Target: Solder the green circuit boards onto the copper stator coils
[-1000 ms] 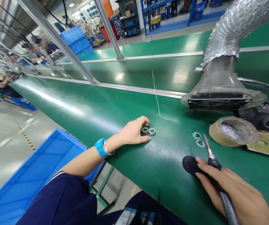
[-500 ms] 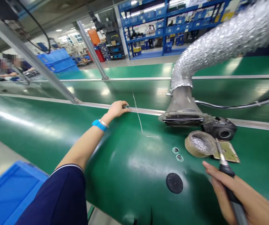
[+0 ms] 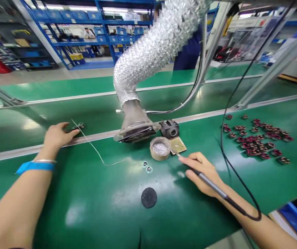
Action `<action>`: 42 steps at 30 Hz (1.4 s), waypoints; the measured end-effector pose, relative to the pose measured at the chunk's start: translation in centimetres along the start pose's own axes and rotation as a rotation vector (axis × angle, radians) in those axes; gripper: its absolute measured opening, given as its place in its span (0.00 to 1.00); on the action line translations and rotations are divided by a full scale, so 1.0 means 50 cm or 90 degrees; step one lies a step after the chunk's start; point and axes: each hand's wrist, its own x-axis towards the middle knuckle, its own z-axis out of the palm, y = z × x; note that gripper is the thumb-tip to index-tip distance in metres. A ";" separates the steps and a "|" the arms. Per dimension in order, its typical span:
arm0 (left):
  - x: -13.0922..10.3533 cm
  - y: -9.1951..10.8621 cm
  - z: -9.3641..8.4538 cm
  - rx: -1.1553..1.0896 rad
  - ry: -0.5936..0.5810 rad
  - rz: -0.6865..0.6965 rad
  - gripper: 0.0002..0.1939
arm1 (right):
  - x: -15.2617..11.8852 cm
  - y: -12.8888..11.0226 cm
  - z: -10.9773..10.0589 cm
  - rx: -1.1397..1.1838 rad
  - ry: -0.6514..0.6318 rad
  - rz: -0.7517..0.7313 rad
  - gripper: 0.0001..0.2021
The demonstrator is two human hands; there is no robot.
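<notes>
Evidently the left grip (image 3: pixel 57 136) is busy just past the metal rail (image 3: pixel 102 135) along the far edge of the green surface (image 3: pixel 99 207). Its finger and thumb curve about the near end of some small round parts (image 3: pixel 79 126); whether they pinch these I cannot tell. To handle them well, I'd lower them flat and part the fingers gently, minding the thin pale wire (image 3: pixel 109 165), which seems to cross beside them and could snag. The right grip (image 3: pixel 202 174) is closed around a soldering iron (image 3: pixel 216 188), its tip at the near edge of a square plate (image 3: pixel 178 145). With attention divided, that tip is best kept low and off everything else, and the cord (image 3: pixel 235 162) slack.

Counting outward: one iron, one wire and one plate; one round tub (image 3: pixel 160 148) beside the plate, and one black block (image 3: pixel 169 129) against the far edge. Two small round boards (image 3: pixel 149 169) lie before the tub, one black disc (image 3: pixel 149 197) nearer the front edge, and one fume hood (image 3: pixel 136 129) hangs by the far edge. The red-and-copper coils (image 3: pixel 254 145), right of the cord toward the far edge, overlap too much to count.
</notes>
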 end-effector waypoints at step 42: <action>-0.656 0.961 -0.001 -0.368 -0.538 0.523 0.44 | -0.341 0.296 -0.443 -0.274 0.156 0.330 0.43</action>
